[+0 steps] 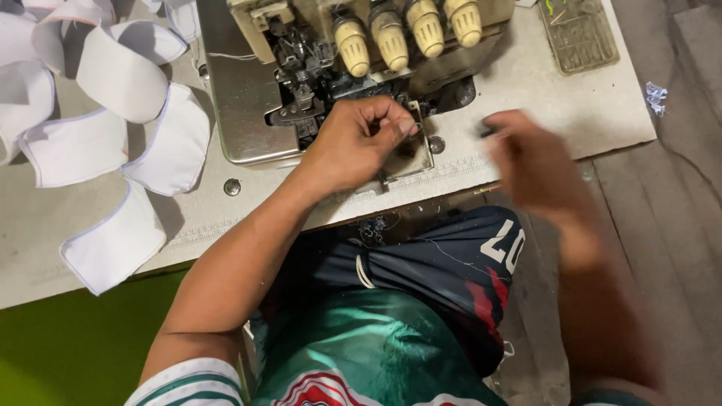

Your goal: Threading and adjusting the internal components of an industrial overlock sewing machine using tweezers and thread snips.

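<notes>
The overlock sewing machine (331, 68) stands at the far edge of the pale worktable (526, 113), and everything else is placed from it. At its front, just below the dark needle and looper mechanism (301, 98), the left hand (353, 143) rests on a small hinged metal cover plate (410, 154). Its fingers are curled in with the thumb and forefinger tips pressed together at the plate's upper edge, as if pinching something very fine; whether a thread lies between them is too small to tell. The plate looks stiff and smooth, probably slick sheet metal, best taken by its free edge; any thread there would be light and limp and need a fingertip pinch.

To the right of the machine's front, the right hand (530, 162) hangs over the table edge, blurred by motion. Something small and dark shows at its fingertips, but whether the fingers are closed on it cannot be told.

Along the machine's top, four cream tension knobs (406, 34) sit in a row. To the left of the machine, a loose chain of white fabric pieces (120, 120) with stitched edges lies curled over the table, soft and floppy. To the right of the machine, a metal grille (579, 34) lies flat on the table.
</notes>
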